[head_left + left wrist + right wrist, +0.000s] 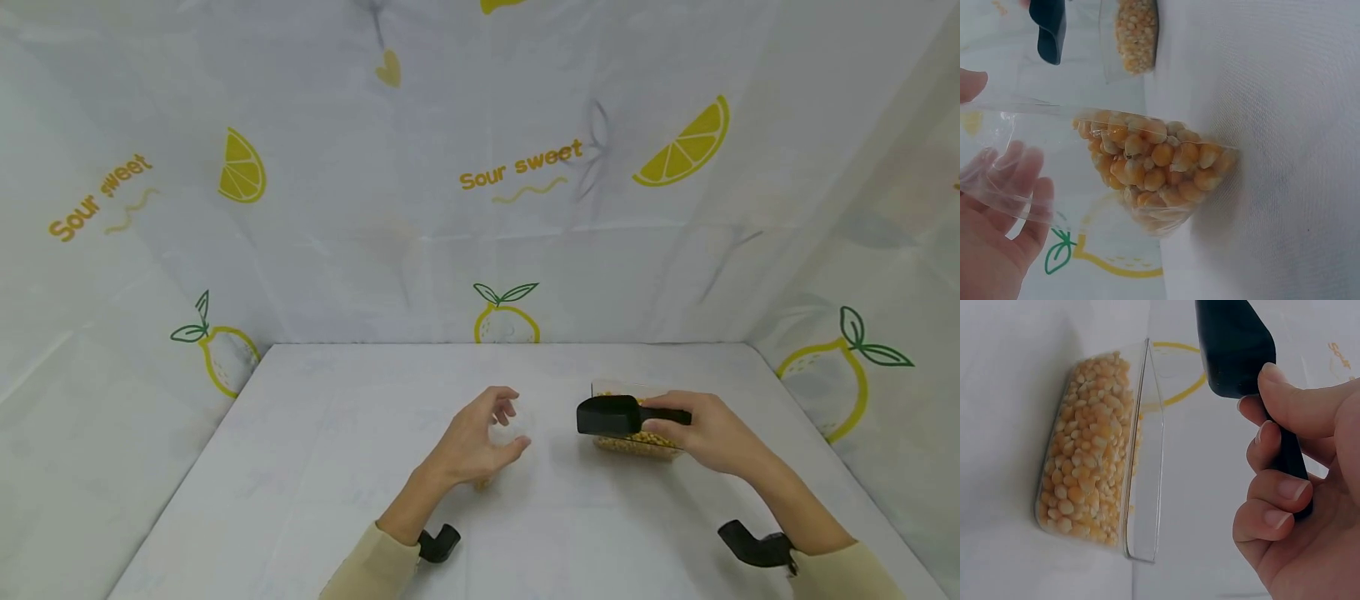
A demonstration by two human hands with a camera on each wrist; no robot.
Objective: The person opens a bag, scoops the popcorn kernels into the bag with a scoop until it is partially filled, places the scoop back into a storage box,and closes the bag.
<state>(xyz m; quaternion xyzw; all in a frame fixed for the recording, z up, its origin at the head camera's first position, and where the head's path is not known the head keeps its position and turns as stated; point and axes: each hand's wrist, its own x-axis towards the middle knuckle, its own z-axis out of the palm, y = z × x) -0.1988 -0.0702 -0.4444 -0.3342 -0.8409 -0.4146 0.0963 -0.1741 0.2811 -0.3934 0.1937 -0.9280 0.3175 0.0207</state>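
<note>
A clear plastic bag (pixel 1166 215) stands upright on the table, its lower part filled with corn kernels (pixel 1147 162). My left hand (pixel 477 437) is at its upper part, with thumb and fingers curved round the see-through plastic and spread wide apart. In my right hand (pixel 712 433) I grip the handle of a black scoop (pixel 1235 353), thumb along it and fingers wrapped round. The scoop hangs above a clear rectangular container (pixel 637 450) that holds many more corn kernels (pixel 1088 456). From the head, the left hand hides most of the bag.
A white cloth covers the table (pixel 315 433). Behind it hangs a pale curtain (pixel 337 250) printed with lemons and lettering, which also closes off both sides. Black wrist mounts (pixel 438 543) sit at the cuffs of the beige sleeves (pixel 371 567).
</note>
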